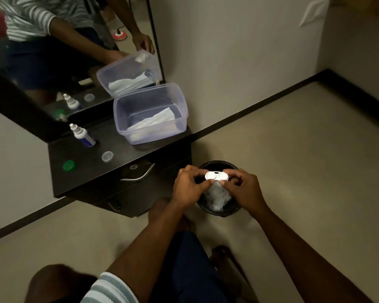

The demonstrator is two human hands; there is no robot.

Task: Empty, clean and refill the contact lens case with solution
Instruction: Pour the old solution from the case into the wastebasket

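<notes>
Both hands — left hand (187,187), right hand (242,189) — pinch lens case (217,176) above bin rim (214,164).

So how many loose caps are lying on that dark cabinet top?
2: a round green cap near the front left corner, and a clear round cap to its right, in front of the solution bottle.

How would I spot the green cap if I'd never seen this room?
Find the dark dresser top below the mirror. The green cap lies near its front left corner, left of a small clear cap; it is the only green thing there.
</notes>
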